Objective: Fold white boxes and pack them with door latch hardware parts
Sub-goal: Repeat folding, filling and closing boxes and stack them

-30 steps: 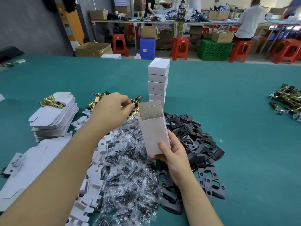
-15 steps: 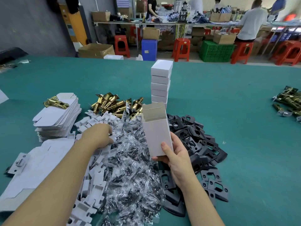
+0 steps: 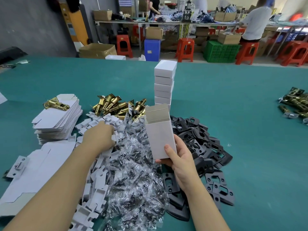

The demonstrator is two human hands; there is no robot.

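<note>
I see open green table point(image 3: 250, 130) to the right of the black plates point(image 3: 208, 147), as far as the dark latches point(image 3: 296, 104) near the right edge. The far table beyond the stacked boxes point(image 3: 164, 84) is also bare. Straight ahead, my way is blocked: the open box point(image 3: 160, 132) held upright in my right hand point(image 3: 179, 157) stands just in front of that stack. Left of it, the brass latches point(image 3: 116, 104), white card inserts point(image 3: 93, 180) and bagged screws point(image 3: 133, 172) cover the table with no gap between them. My left hand point(image 3: 100, 137) rests on the inserts. The flat box blanks point(image 3: 56, 117) close off the left side.
</note>
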